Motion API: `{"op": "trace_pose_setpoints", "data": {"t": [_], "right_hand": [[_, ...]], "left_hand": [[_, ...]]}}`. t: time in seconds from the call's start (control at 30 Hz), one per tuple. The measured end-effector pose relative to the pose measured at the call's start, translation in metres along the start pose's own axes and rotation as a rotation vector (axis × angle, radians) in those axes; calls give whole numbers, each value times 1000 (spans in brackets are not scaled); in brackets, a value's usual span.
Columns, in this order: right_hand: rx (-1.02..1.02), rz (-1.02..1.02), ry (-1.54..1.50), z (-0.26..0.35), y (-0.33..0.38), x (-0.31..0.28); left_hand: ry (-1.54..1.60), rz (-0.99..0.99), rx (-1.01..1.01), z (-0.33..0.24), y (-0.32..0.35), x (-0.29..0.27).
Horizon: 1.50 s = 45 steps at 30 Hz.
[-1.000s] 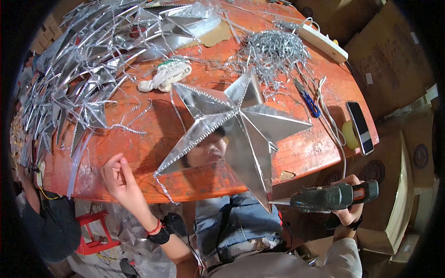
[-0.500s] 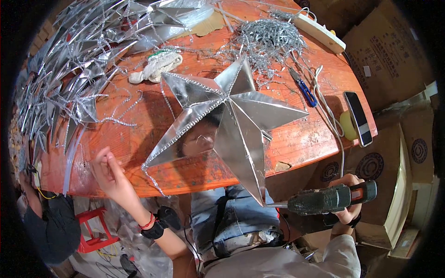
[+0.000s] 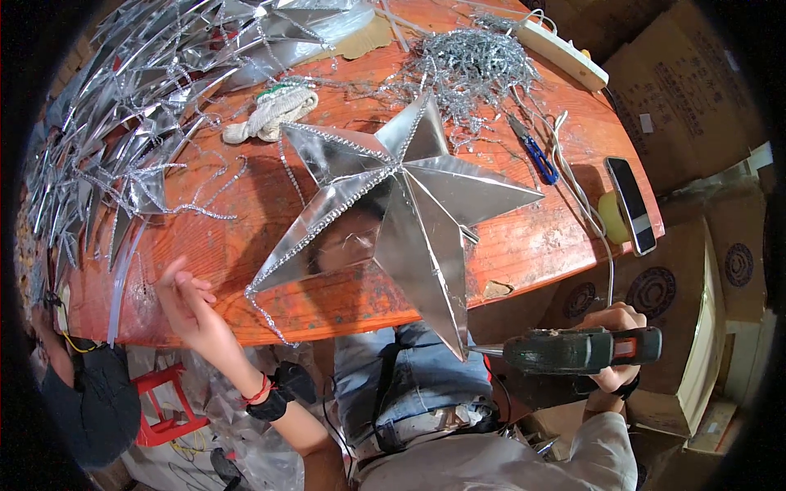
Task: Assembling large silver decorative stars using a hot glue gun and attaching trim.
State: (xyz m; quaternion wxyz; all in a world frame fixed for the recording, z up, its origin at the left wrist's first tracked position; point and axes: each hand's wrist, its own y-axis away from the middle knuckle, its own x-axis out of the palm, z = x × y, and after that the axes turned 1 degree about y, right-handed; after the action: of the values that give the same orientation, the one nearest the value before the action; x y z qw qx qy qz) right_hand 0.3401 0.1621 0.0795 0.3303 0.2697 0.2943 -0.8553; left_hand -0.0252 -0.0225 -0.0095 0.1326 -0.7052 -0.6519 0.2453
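Note:
A large silver folded star [image 3: 426, 237] lies at the table's near edge, one point jutting over it. Silver beaded trim [image 3: 319, 225] runs along two of its ridges and dangles loose at the left tip. A pale line, likely glue, follows the ridge of the near point. My right hand [image 3: 616, 327] is wrapped round a dark green glue gun [image 3: 557, 352], whose nozzle is at that point's tip; I cannot tell if they touch. My left hand [image 3: 190, 303], fingers loosely bent and apart, hovers empty left of the star, near the table edge.
Many silver stars [image 3: 139, 106] are heaped at the left. A tangle of silver trim [image 3: 475, 65], a white glove [image 3: 274, 113], blue-handled pliers [image 3: 536, 151], a power strip [image 3: 565, 53] and a phone [image 3: 631, 204] lie on the orange table [image 3: 524, 245]. Cardboard boxes [image 3: 679, 303] stand right; another person [image 3: 86, 401] is at left.
The glue gun has moved slightly up and left, its nozzle staying by the star's near tip. The view has shifted a little; my left hand stays in about the same place.

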Motion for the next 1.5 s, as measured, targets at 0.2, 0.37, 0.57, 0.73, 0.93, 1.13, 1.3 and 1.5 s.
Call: {"op": "trace_pose_setpoints", "data": {"t": [0.2,0.37,0.57,0.73,0.93,1.13,1.3,1.5], "right_hand": [[99,154,-15,0,-15,-11],[-12,31,259,-6,-37,-3],[312,65,286,-28,-64,9],[307,-289,350,-41,-70,13],[170,-106,488,-49,-101,1],[230,243,375,-68,-148,-1],[218,369,549,-88,-159,8],[165,312,686,-100,-161,16]], "left_hand": [[-9,34,-14,5,-1,-7],[-59,13,-50,-1,0,-5],[-98,-1,-38,-1,1,-4],[-47,32,-16,6,0,-4],[-65,60,25,20,-1,-19],[-64,24,41,10,1,-16],[-58,76,50,4,2,-11],[-14,73,6,6,1,-10]]}}
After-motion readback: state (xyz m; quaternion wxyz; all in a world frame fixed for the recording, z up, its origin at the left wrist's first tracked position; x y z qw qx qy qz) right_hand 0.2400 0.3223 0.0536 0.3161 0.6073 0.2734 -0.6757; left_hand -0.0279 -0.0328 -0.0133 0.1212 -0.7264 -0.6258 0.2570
